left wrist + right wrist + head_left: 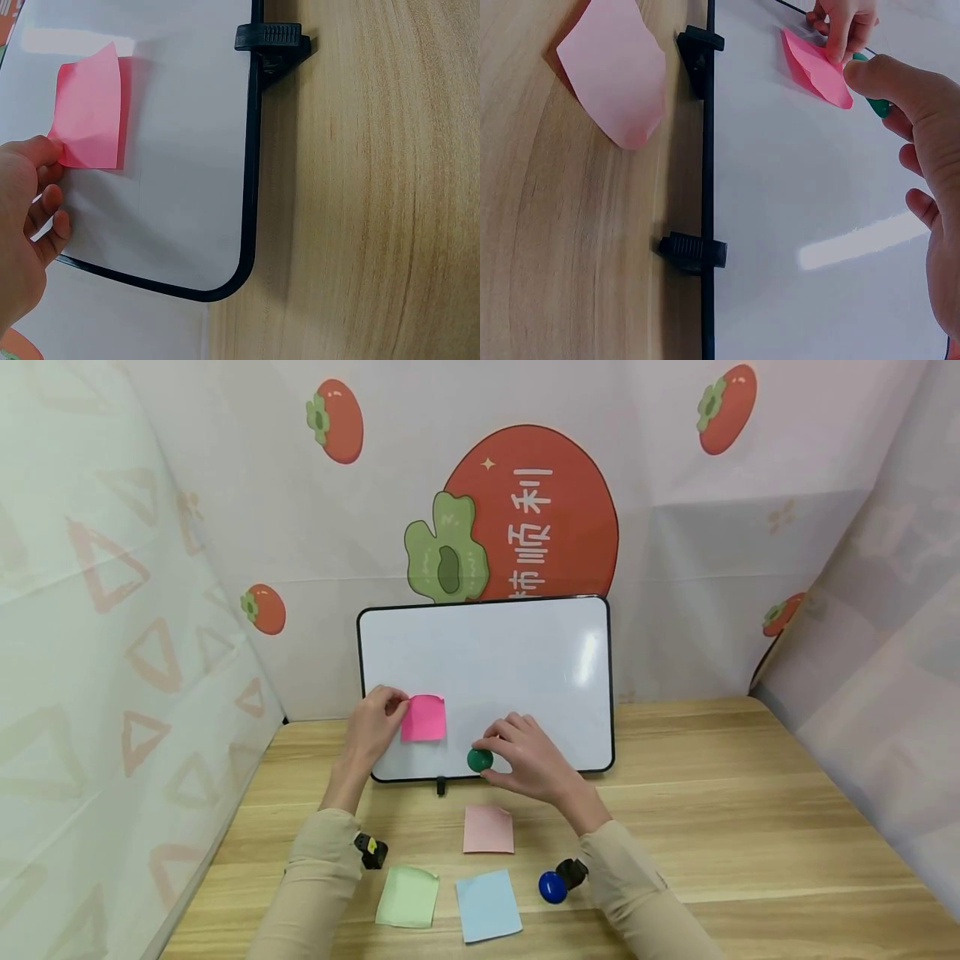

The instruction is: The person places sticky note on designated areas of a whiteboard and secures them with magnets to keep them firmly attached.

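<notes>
A bright pink sticky note point(423, 718) is against the lower left of the whiteboard point(517, 668). My left hand point(377, 722) pinches its upper left corner between thumb and fingers. In the left wrist view, the opposite edge of the note point(91, 112) curls off the board and casts a shadow. My right hand point(529, 758) holds a green round magnet point(480, 760) between thumb and fingers, in front of the board's lower part, right of and below the note. In the right wrist view the green magnet point(879, 105) is partly hidden behind my thumb.
On the wooden table point(750, 827) lie a pale pink note point(488, 829), a green note point(407, 897) and a blue note point(488, 906). A blue round magnet point(552, 887) lies near my right sleeve. Black clip feet point(694, 251) support the whiteboard's lower edge. A printed cloth point(675, 552) hangs behind.
</notes>
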Tool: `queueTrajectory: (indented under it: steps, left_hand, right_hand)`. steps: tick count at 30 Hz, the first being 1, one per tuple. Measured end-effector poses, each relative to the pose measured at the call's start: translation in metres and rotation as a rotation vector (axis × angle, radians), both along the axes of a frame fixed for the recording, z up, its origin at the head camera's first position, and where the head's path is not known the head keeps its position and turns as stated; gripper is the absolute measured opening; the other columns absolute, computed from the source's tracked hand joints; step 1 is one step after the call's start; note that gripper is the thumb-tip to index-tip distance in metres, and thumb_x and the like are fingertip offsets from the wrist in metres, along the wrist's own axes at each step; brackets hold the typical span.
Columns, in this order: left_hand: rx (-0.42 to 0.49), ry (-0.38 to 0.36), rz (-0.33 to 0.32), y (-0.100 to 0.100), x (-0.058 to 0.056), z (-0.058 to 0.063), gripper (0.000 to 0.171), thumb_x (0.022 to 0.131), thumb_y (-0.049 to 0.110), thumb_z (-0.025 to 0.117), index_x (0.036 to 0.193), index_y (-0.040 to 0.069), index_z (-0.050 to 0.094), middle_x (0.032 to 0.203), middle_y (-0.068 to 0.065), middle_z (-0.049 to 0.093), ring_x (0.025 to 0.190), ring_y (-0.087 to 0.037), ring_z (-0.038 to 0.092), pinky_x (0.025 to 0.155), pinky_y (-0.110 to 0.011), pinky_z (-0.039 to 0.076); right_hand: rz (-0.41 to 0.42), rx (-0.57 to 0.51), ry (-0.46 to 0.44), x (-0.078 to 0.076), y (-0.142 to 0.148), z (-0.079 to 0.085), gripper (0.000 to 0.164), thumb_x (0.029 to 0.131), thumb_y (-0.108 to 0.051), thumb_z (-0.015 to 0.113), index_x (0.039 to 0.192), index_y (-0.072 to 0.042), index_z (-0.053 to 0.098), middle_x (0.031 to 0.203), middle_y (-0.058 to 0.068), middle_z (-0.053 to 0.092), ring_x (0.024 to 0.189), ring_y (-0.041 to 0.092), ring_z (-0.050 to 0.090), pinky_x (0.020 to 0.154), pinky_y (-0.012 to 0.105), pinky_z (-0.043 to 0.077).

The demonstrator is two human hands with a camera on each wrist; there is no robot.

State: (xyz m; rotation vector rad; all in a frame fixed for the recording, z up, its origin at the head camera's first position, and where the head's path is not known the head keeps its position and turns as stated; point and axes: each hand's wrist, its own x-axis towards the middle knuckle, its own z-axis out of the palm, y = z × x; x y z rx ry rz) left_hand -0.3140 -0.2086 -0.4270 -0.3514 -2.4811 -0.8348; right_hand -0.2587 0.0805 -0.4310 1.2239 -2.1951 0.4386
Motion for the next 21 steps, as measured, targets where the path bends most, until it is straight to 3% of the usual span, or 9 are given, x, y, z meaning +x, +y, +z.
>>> queueTrajectory:
  steps: [9, 21]
  left_hand:
    - [0.002, 0.069, -0.006, 0.0, -0.002, -0.004, 0.008, 0.09, 0.007, 0.069, 0.095, 0.001, 0.07, 0.089, -0.012, 0.067, 0.077, -0.023, 0.06, 0.066, -0.032, 0.05]
    - [-0.004, -0.041, -0.001, -0.002, -0.001, 0.0, 0.011, 0.095, 0.012, 0.066, 0.1, 0.003, 0.07, 0.095, -0.012, 0.067, 0.084, -0.023, 0.061, 0.073, -0.034, 0.052]
  right_hand:
    - [0.025, -0.003, 0.069, -0.01, -0.022, 0.001, 0.035, 0.078, -0.027, 0.084, 0.109, -0.015, 0.073, 0.1, 0.0, 0.063, 0.089, 0.017, 0.05, 0.076, 0.031, 0.039]
    - [0.002, -0.05, 0.135, -0.022, -0.048, 0.008, 0.033, 0.082, -0.029, 0.08, 0.11, -0.013, 0.072, 0.102, 0.002, 0.065, 0.089, 0.019, 0.053, 0.077, 0.031, 0.041]
